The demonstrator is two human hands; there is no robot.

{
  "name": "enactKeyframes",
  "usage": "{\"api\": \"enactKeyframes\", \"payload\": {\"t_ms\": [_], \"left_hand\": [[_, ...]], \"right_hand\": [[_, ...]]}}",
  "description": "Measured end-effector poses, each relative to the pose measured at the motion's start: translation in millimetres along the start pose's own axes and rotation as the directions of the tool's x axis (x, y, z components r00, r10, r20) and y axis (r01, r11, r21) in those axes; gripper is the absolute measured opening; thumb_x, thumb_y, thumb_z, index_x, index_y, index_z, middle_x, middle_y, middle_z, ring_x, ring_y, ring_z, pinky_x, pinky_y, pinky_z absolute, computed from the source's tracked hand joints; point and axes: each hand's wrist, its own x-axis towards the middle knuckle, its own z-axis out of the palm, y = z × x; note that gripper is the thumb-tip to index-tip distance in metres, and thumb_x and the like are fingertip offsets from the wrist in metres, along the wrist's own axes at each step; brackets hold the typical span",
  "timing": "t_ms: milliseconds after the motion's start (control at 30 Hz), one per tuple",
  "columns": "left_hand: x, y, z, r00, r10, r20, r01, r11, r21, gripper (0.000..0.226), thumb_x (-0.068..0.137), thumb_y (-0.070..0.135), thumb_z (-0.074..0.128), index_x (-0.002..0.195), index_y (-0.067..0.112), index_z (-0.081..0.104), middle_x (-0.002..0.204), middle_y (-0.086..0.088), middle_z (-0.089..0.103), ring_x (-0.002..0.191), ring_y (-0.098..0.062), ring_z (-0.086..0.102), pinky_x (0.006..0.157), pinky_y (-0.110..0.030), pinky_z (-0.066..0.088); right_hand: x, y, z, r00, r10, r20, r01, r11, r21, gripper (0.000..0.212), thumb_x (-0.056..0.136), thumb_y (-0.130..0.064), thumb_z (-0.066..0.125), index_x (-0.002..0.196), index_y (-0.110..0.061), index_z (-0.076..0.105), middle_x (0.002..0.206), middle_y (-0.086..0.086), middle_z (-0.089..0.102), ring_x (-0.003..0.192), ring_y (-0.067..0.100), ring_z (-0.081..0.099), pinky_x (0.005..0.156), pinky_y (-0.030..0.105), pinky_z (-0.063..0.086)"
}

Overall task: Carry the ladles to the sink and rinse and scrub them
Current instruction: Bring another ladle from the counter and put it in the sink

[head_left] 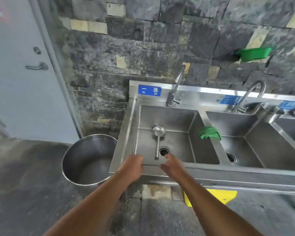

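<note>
A steel ladle (157,138) lies in the left basin of the steel sink (126,150), bowl toward the back wall and handle end pointing at me beside the drain (163,151). My left hand (132,166) hovers at the sink's front rim with its fingers curled under; I see nothing in it. My right hand (172,165) is over the front rim just right of the handle end, fingers loosely spread and not touching the ladle. The left tap (174,87) stands behind the basin, with no water running.
A large steel pot (87,159) stands on the floor left of the sink. A green cloth (209,132) hangs over the divider between basins. A second tap (250,94) and a steel bowl (271,112) are at the right. A door is at far left.
</note>
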Motion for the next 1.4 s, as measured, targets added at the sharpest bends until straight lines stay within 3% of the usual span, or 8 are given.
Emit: {"api": "enactKeyframes", "payload": {"t_ms": [300,467,600,767,867,1033,1200,1400], "left_hand": [[152,14,20,0.990,0.012,0.140,-0.009,1.000,-0.026,0.012,0.082,0.011,0.057,0.075,0.012,0.048,0.079,-0.016,0.058,0.086,-0.037,0.065,0.070,-0.039,0.049],[219,13,52,0.966,-0.152,0.209,0.198,0.956,-0.218,0.051,0.088,0.023,0.065,0.136,0.014,0.047,0.118,-0.014,0.066,0.108,-0.030,0.063,0.091,-0.036,0.052],[273,9,87,0.907,-0.295,0.301,0.378,0.885,-0.272,0.064,0.088,0.024,0.069,0.144,0.013,0.041,0.120,-0.011,0.066,0.108,-0.027,0.064,0.095,-0.036,0.052],[333,-15,142,0.788,-0.486,0.378,0.597,0.754,-0.275,0.063,0.085,0.030,0.072,0.140,0.009,0.048,0.125,-0.008,0.064,0.115,-0.021,0.061,0.096,-0.024,0.045],[356,-30,174,0.722,-0.516,0.460,0.669,0.690,-0.275,0.071,0.084,0.033,0.073,0.144,0.009,0.043,0.142,-0.009,0.054,0.128,-0.022,0.054,0.105,-0.026,0.042],[378,-37,202,0.704,-0.487,0.517,0.695,0.625,-0.356,0.050,0.083,0.014,0.074,0.128,0.000,0.058,0.125,-0.015,0.065,0.116,-0.031,0.063,0.101,-0.044,0.049],[374,-32,207,0.733,-0.451,0.510,0.664,0.637,-0.392,0.031,0.080,0.009,0.075,0.110,0.002,0.068,0.104,-0.015,0.073,0.098,-0.029,0.069,0.091,-0.041,0.054],[352,-8,161,0.759,-0.388,0.523,0.647,0.543,-0.535,0.024,0.079,0.004,0.074,0.097,-0.008,0.066,0.092,-0.027,0.070,0.085,-0.038,0.070,0.085,-0.050,0.055]], "right_hand": [[135,15,-18,0.992,0.118,0.048,-0.116,0.993,-0.037,0.045,0.085,-0.033,0.065,0.127,-0.018,0.057,0.116,0.010,0.070,0.107,0.030,0.065,0.089,0.033,0.053],[233,44,-9,0.965,0.215,0.150,-0.216,0.976,-0.009,0.061,0.087,-0.039,0.065,0.139,-0.017,0.043,0.123,0.011,0.065,0.109,0.030,0.063,0.085,0.031,0.050],[314,77,13,0.915,0.303,0.267,-0.327,0.944,0.049,0.059,0.084,-0.039,0.067,0.133,-0.012,0.049,0.110,0.010,0.062,0.096,0.028,0.064,0.082,0.037,0.053],[400,104,57,0.848,0.354,0.395,-0.442,0.883,0.158,0.017,0.090,-0.024,0.066,0.099,-0.013,0.055,0.082,0.015,0.055,0.067,0.030,0.060,0.066,0.040,0.045],[437,113,77,0.822,0.342,0.456,-0.473,0.856,0.210,0.028,0.094,-0.016,0.061,0.074,-0.018,0.042,0.069,0.014,0.044,0.057,0.021,0.048,0.050,0.029,0.038],[471,123,95,0.795,0.360,0.489,-0.552,0.765,0.333,0.019,0.095,-0.007,0.059,0.082,-0.017,0.049,0.067,0.007,0.047,0.051,0.018,0.049,0.052,0.028,0.042],[477,131,106,0.757,0.351,0.551,-0.584,0.741,0.331,0.022,0.091,0.006,0.059,0.078,-0.012,0.057,0.067,0.004,0.058,0.040,0.003,0.057,0.040,0.020,0.049],[460,111,80,0.769,0.307,0.560,-0.579,0.706,0.408,0.014,0.090,0.002,0.060,0.083,-0.010,0.065,0.074,0.006,0.070,0.060,0.012,0.066,0.048,0.021,0.053]]}}
